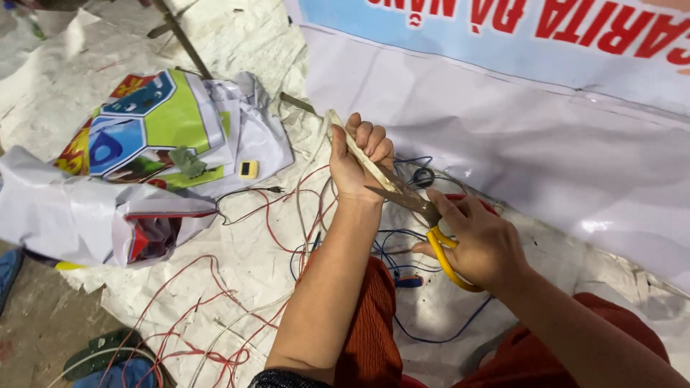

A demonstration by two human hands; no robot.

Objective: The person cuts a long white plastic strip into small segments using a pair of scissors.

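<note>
My left hand is closed around a pale, flat cable that runs up past my fingers toward the upper left. My right hand grips yellow-handled scissors, fingers through the yellow loops. The metal blades point left and touch the cable just below my left hand. Both forearms reach in from the bottom of the view, above my knee in rust-red cloth.
Red, blue and white wires tangle across the white sheet on the ground. A crumpled printed banner lies at left with a small yellow block on it. A large white and blue banner spreads at right. Sandals lie at bottom left.
</note>
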